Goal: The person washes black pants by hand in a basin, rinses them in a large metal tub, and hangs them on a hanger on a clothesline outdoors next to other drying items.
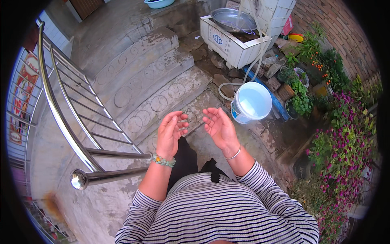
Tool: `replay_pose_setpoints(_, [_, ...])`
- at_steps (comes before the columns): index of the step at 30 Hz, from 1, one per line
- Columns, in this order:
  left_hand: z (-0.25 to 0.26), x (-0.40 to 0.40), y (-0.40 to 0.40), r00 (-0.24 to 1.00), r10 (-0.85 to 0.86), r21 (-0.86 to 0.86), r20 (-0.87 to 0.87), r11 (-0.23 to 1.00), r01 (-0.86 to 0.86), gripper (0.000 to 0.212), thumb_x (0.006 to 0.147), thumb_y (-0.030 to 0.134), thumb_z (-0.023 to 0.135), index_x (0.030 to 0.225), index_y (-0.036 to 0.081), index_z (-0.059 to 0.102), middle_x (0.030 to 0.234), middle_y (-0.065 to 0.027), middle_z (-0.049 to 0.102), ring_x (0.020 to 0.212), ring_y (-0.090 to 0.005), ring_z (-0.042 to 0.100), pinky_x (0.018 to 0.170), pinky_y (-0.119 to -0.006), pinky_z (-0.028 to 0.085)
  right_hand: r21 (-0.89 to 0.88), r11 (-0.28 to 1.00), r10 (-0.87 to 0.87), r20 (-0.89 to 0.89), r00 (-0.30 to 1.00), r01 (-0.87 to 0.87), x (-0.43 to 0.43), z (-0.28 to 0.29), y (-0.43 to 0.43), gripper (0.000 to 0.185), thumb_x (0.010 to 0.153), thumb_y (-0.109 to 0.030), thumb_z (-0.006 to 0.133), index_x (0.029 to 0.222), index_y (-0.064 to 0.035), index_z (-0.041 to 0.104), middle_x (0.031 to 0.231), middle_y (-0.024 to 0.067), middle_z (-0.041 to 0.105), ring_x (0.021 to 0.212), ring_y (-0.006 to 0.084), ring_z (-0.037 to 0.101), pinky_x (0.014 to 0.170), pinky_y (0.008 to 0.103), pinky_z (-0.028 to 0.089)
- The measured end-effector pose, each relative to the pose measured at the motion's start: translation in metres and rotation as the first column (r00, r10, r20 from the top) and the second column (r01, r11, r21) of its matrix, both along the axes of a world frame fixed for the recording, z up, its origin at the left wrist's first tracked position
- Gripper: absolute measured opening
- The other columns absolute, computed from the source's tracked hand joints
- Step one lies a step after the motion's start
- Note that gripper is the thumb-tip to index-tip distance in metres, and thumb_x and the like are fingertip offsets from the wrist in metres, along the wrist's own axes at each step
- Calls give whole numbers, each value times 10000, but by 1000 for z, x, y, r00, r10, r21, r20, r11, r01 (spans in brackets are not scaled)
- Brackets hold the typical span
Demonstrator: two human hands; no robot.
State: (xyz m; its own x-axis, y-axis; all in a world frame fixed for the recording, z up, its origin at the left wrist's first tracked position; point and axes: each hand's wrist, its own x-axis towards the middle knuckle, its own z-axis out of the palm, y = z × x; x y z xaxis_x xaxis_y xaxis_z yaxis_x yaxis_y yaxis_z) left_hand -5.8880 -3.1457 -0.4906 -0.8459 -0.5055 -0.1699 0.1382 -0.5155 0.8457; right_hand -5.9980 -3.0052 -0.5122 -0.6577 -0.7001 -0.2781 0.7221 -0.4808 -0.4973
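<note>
My left hand [170, 131] is raised in front of my body, its fingers loosely curled and holding nothing. A green beaded bracelet [164, 160] circles that wrist. Facing it across a gap, my right hand [220, 128] is also bare of any object, palm turned inward, with a thin silver bangle [234, 153] on the wrist. Just beyond my right hand stands a white plastic bucket [242, 114], apart from the fingers. Its inside looks pale blue, and what it contains is hard to tell. A light hose [227, 84] runs behind the bucket.
Concrete steps [164, 97] rise ahead, beside a shiny metal railing [61, 122] on my left. A tiled sink [225, 45] holds a large metal basin [234, 19]. Purple flowers [338, 158] and loose bricks [285, 92] line the right side. A light blue tub [159, 3] sits above the steps.
</note>
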Motion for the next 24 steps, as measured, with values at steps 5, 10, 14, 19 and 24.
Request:
replay_pose_setpoints(5, [-16, -28, -33, 1000, -15, 71, -3, 997, 15, 272, 913, 223, 451, 1099, 33, 508, 1006, -99, 574, 805, -159, 559, 654, -267, 466, 42, 999, -3, -7, 1000, 4, -31, -7, -27, 323, 894, -343, 478, 1039, -58, 519, 1047, 68, 572, 851, 154, 559, 700, 270, 451])
replay_pose_setpoints(10, [-27, -72, -94, 998, -65, 105, 0, 992, 64, 233, 903, 220, 483, 1078, 74, 529, 1000, -61, 577, 821, -127, 559, 672, -260, 460, 105, 994, -33, 7, 999, 32, -70, -19, -85, 326, 893, -351, 476, 1033, -60, 522, 1054, 71, 572, 860, 159, 558, 703, 271, 451])
replay_pose_setpoints(14, [-21, -105, -164, 999, -33, 73, 1, 997, 33, 267, 910, 231, 457, 1093, 44, 510, 1010, -91, 569, 816, -151, 552, 666, -269, 461, 100, 995, 22, 20, 1000, -23, -102, -26, -160, 338, 895, -369, 466, 1019, -61, 530, 1045, 72, 575, 859, 164, 556, 708, 279, 450])
replay_pose_setpoints(19, [0, -126, -259, 999, 35, 170, 29, 985, -39, 257, 908, 229, 453, 1085, 53, 514, 1003, -90, 571, 820, -150, 547, 672, -264, 457, 175, 982, 47, 96, 994, -63, -129, 9, -247, 353, 901, -396, 442, 998, -71, 537, 1045, 71, 572, 857, 173, 549, 707, 289, 445])
replay_pose_setpoints(24, [30, -159, -330, 998, 48, 169, -27, 985, -43, 263, 908, 234, 449, 1089, 53, 512, 1000, -86, 575, 811, -154, 554, 670, -275, 458, 173, 985, 5, -2, 1000, -4, -151, 57, -302, 336, 891, -389, 466, 1003, -83, 545, 1082, 42, 550, 886, 178, 544, 710, 283, 444])
